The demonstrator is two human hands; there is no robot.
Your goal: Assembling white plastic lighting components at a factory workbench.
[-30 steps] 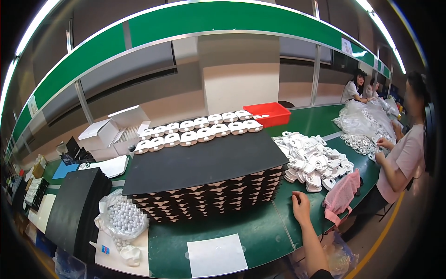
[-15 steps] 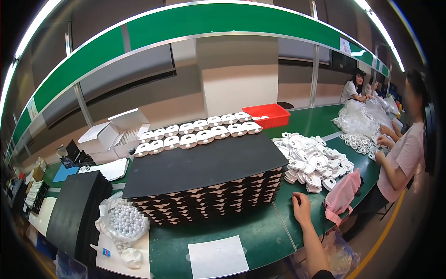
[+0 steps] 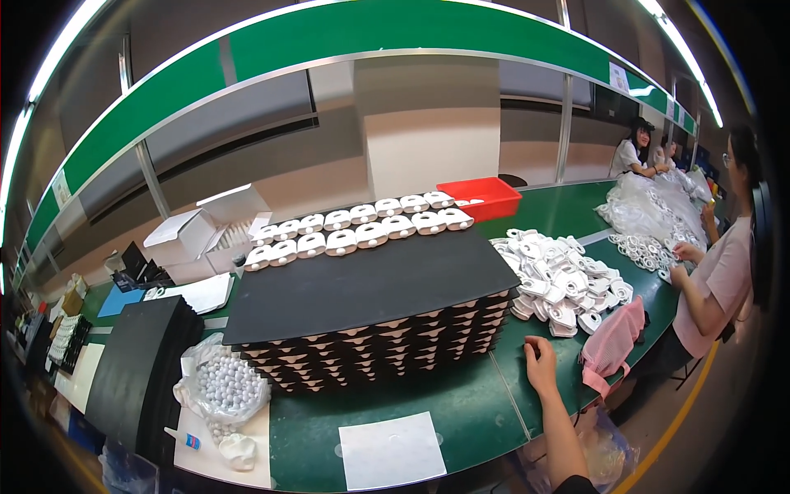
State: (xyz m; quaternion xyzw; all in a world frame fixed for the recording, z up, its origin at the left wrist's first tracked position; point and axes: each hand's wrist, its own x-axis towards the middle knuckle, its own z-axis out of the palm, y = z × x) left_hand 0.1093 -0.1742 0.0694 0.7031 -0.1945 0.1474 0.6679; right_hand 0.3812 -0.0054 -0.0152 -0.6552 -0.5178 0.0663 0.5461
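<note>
My right hand [image 3: 541,364] rests on the green table [image 3: 473,403], its fingers loosely curled, with a gap at the thumb and nothing visible in it. Just beyond it lies a heap of white plastic parts [image 3: 559,280], each with a ring-shaped opening. To its right is a pink mesh bag [image 3: 611,346]. Left of the hand stands a tall stack of black boards [image 3: 370,288] with pale parts showing between the layers. Two rows of white rounded parts [image 3: 372,234] sit along the far side of its top. My left hand is out of view.
A white sheet [image 3: 393,457] lies at the near edge. Left are a bag of white balls [image 3: 229,383], a small glue bottle [image 3: 184,439] and more black boards [image 3: 136,362]. A red bin [image 3: 494,206] stands behind. Co-workers sit or stand at the right, one [image 3: 712,272] near white rings.
The view has shifted slightly, so the scene sits a little farther right. My right hand keeps its place on the table. The nearest co-worker's head and hands have moved.
</note>
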